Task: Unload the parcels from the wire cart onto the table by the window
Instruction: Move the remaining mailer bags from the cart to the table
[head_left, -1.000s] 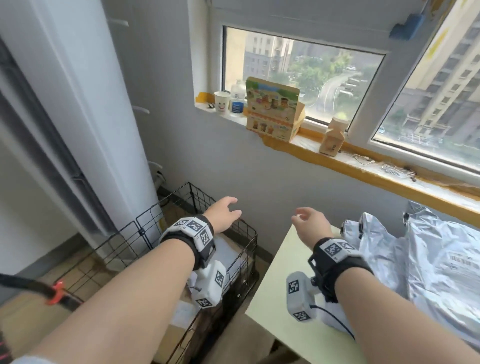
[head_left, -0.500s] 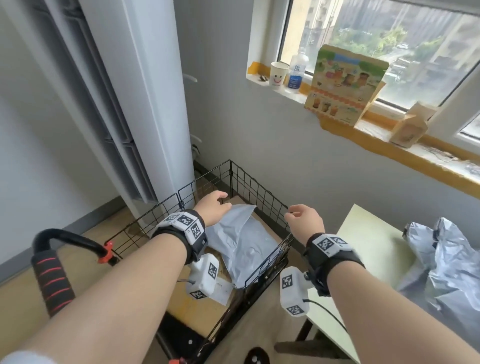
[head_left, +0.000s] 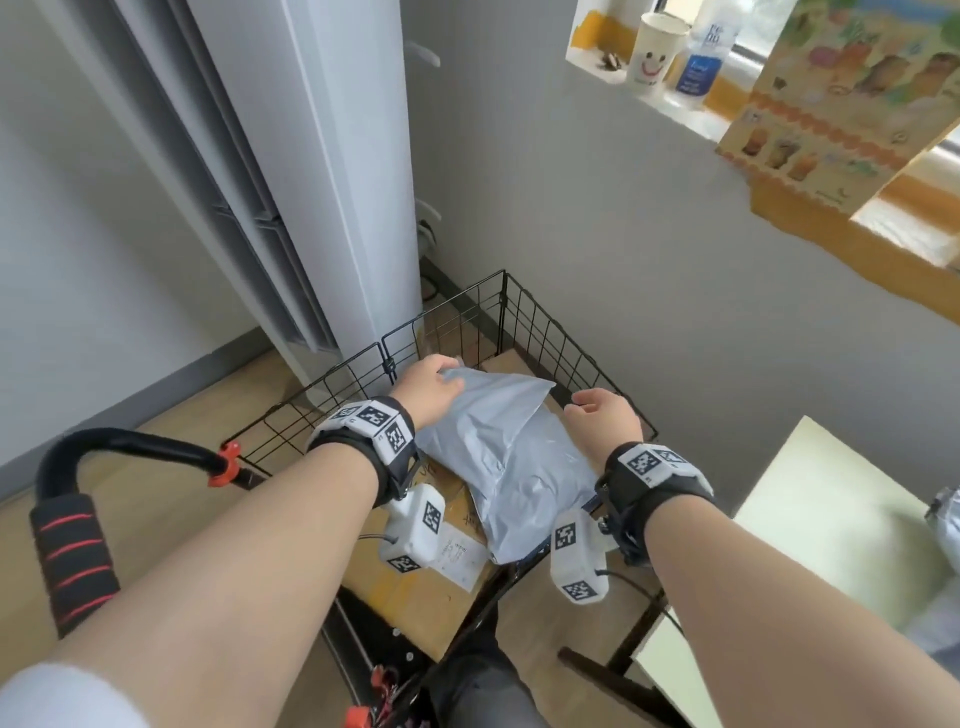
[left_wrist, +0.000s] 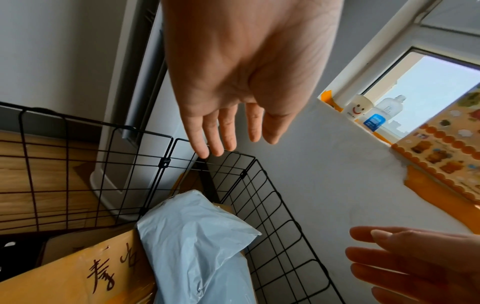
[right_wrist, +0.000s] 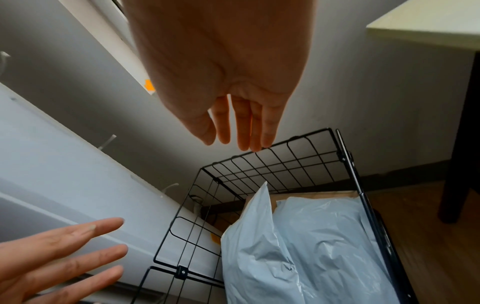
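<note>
Black wire cart (head_left: 524, 332) stands in the corner below the window sill, loaded. Pale table (head_left: 831, 525) just to its right, its near corner in view, one silver parcel (head_left: 943, 514) at its right edge. Inside the cart: a brown cardboard box (head_left: 415, 597) with a label, and on top of it a grey poly mailer (head_left: 514, 457), crumpled, leaning toward the cart's right wall.

Left hand (head_left: 428, 387) hangs over the mailer's far left corner; fingers straight and spread, holding nothing. Right hand (head_left: 605, 418) hangs over the mailer's right edge, equally loose and empty.

Judged step: reaching in for the mailer, grasp not yet made. Next move likely needs both hands to close on opposite edges, lift clear of the wire rim, then swing right to the table.
</note>
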